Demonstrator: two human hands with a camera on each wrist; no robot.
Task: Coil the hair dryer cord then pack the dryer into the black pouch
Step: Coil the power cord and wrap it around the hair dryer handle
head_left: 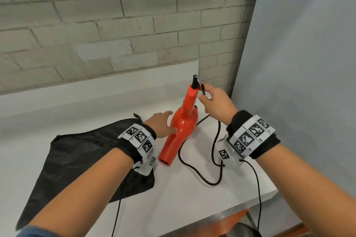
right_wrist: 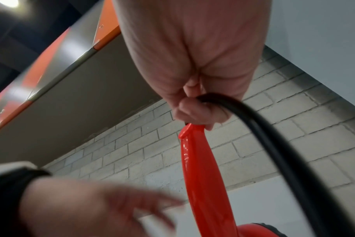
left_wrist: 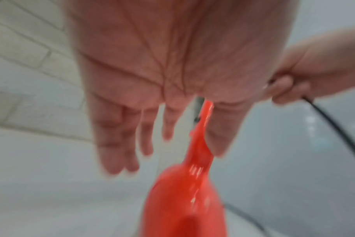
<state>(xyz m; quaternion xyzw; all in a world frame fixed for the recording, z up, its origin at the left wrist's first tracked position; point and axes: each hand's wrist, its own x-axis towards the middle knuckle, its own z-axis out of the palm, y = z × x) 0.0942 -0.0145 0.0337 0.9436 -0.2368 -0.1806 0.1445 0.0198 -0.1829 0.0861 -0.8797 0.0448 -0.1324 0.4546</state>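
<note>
Dryer [head_left: 182, 127] stands on the table [head_left: 96, 106] beside the black pouch [head_left: 81, 159], handle up. Right hand [head_left: 216, 102] pinches the cord [head_left: 213, 152] at the handle's top; left hand [head_left: 160, 124], fingers spread, steadies the body.

The head view looks forward and down from above onto the white tabletop [head_left: 173, 198] and brick wall [head_left: 96, 25]. The left wrist view sits close under its palm, facing along the fingers. The right wrist view looks steeply upward from below its hand. All three share the red hair dryer [head_left: 180, 131] [left_wrist: 184, 200] [right_wrist: 203, 176].
</note>
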